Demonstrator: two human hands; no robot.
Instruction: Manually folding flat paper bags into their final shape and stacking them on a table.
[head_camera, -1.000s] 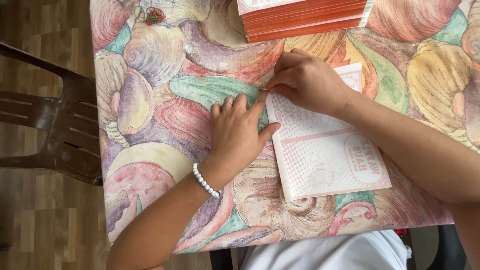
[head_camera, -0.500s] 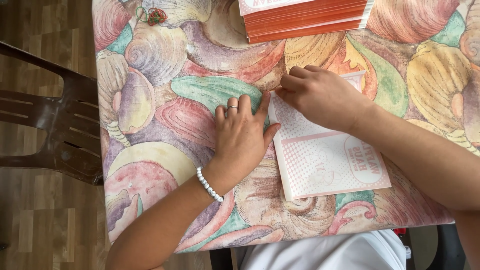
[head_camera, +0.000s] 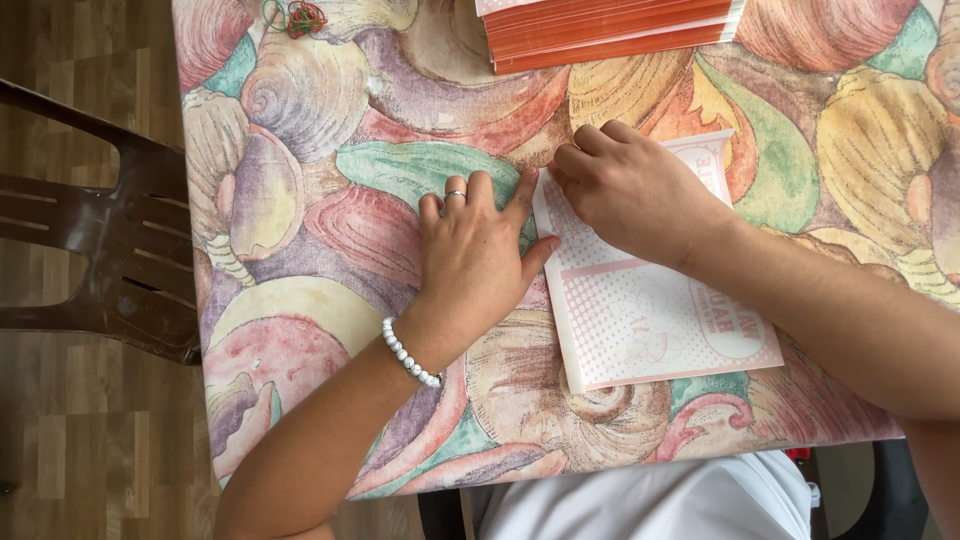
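A flat white and pink printed paper bag (head_camera: 655, 310) lies on the shell-patterned tablecloth (head_camera: 330, 180). My left hand (head_camera: 478, 255), with a ring and a white bead bracelet, lies flat on the cloth, its fingertips and thumb against the bag's left edge. My right hand (head_camera: 635, 190) rests on the bag's upper left corner, fingers curled and pinching the paper at that corner.
A stack of orange-edged flat paper bags (head_camera: 610, 28) sits at the table's far edge. A few rubber bands (head_camera: 295, 15) lie at the far left. A dark brown plastic chair (head_camera: 90, 240) stands left of the table on a wooden floor.
Both hands have shifted slightly along the bag's top left corner; my left hand's fingers have spread flatter beside the edge. The bag lies where it was.
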